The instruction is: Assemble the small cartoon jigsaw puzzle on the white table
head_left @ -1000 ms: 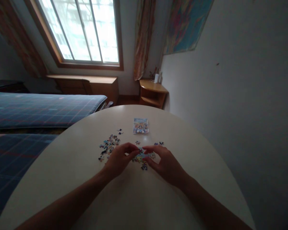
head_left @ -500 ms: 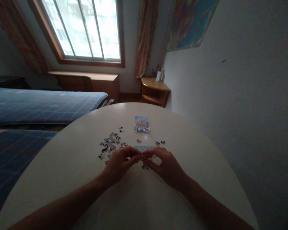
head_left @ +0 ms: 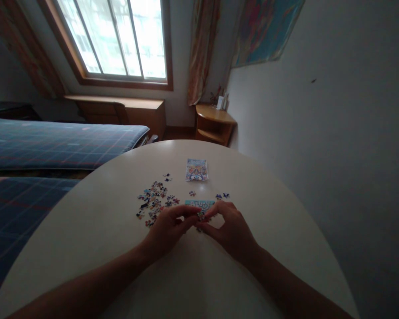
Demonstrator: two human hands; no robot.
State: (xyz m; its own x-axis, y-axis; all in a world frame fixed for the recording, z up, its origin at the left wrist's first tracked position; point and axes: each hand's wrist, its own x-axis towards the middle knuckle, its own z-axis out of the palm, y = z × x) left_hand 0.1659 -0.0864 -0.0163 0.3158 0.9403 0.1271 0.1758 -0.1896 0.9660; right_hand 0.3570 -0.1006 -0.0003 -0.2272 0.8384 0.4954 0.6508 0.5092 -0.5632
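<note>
My left hand (head_left: 169, 225) and my right hand (head_left: 232, 230) meet over the table, fingertips almost touching. Each has thumb and forefinger closed on small jigsaw puzzle pieces (head_left: 201, 216), largely covered by the fingers. Just beyond the fingertips lies a joined strip of puzzle (head_left: 199, 203) with a teal edge and pale lettering. To the left of my left hand spreads a heap of loose puzzle pieces (head_left: 155, 195). A single piece (head_left: 192, 193) lies behind the strip, and two dark-blue pieces (head_left: 218, 196) sit behind my right hand.
A picture card or packet (head_left: 197, 169) lies farther back on the round white table (head_left: 252, 186). Left of the table are beds with blue plaid mattresses (head_left: 63, 141). A small corner shelf (head_left: 214, 115) stands beyond its far edge, and a wall (head_left: 335, 168) rises on the right.
The fingertips of my right hand have shifted slightly, and my left fingers have straightened a little over the pieces. More of the joined strip shows. The view has tilted slightly.
</note>
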